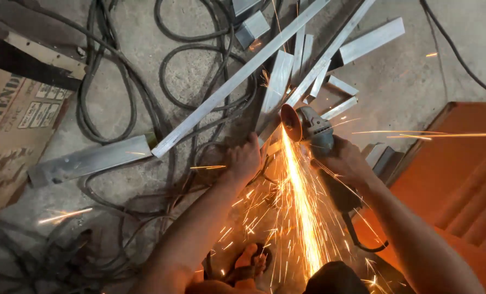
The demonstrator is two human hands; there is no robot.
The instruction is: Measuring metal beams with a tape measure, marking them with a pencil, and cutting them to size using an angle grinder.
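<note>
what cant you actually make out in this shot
- Head view: where the grinder disc meets the metal bar is hidden by glare from the sparks.
- Left hand: its fingers are hidden behind its back, so its hold is unclear.
- Right hand hides the grinder body beneath it.
- Cardboard box is cut off at the left edge.
</note>
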